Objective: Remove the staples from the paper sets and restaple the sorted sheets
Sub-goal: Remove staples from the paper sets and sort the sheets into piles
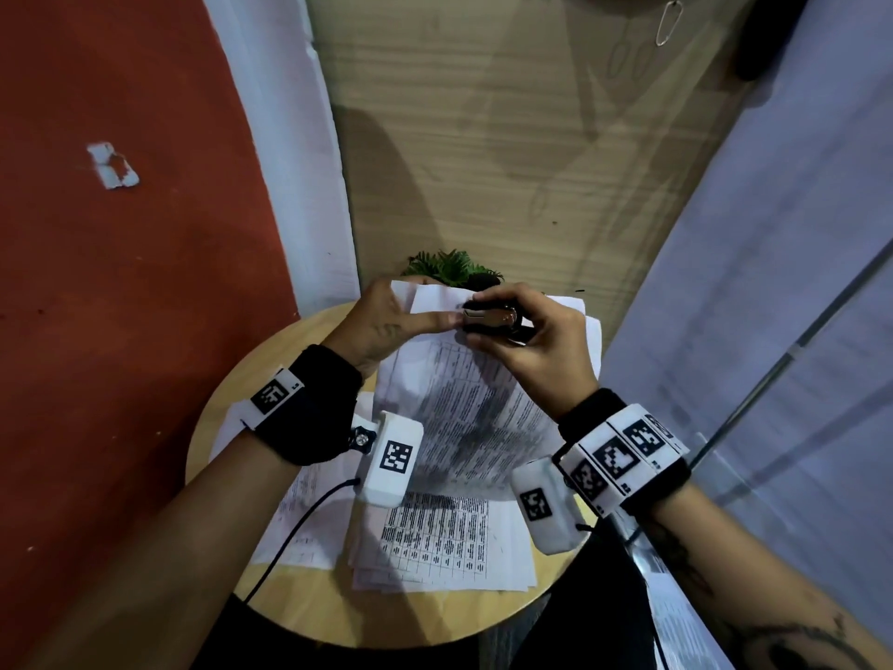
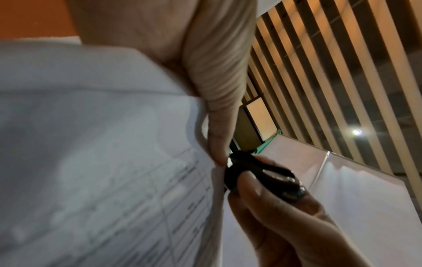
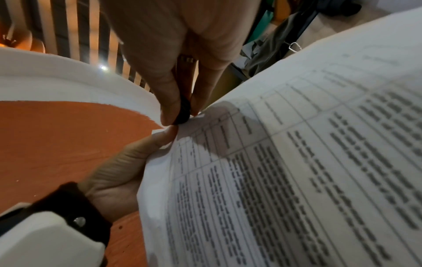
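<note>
Above the table I hold up a stapled paper set (image 1: 464,403) of printed tables. My left hand (image 1: 435,320) pinches its top corner, thumb on the front and fingers behind the sheets. My right hand (image 1: 483,328) grips a black and chrome staple remover (image 1: 493,317), whose jaws sit at that same corner beside my left thumb. The left wrist view shows the staple remover (image 2: 258,175) touching the edge of the paper set (image 2: 102,162) under my thumb. In the right wrist view the staple remover (image 3: 184,112) is squeezed between finger and thumb at the corner of the paper set (image 3: 297,162). The staple itself is hidden.
More printed sheets (image 1: 435,539) lie in loose stacks on the small round wooden table (image 1: 435,616) beneath my hands. A small green plant (image 1: 449,268) stands at the table's far edge. A red wall is on the left and a pale panel on the right.
</note>
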Motion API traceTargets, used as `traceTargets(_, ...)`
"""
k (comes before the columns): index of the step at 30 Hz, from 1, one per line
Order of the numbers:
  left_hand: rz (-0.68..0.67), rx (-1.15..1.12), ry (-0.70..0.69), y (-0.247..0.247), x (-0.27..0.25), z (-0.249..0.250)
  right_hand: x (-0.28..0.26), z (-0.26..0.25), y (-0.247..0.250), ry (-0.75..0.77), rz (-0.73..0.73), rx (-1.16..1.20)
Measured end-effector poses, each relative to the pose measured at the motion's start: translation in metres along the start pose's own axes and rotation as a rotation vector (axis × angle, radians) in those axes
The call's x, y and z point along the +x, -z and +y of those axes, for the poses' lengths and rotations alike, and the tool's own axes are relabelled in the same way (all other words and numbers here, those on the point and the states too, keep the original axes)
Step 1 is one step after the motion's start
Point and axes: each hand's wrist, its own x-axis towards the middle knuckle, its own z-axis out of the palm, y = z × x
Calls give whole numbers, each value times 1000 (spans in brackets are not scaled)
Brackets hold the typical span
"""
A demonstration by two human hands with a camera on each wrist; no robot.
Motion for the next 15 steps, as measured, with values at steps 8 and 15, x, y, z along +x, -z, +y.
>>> traceTargets(8, 228, 186, -114, -15, -1, -6, -2, 12, -10, 320, 51, -428)
traceTargets(15, 323, 294, -106, -20, 1, -5, -1, 19, -15, 370, 45, -566)
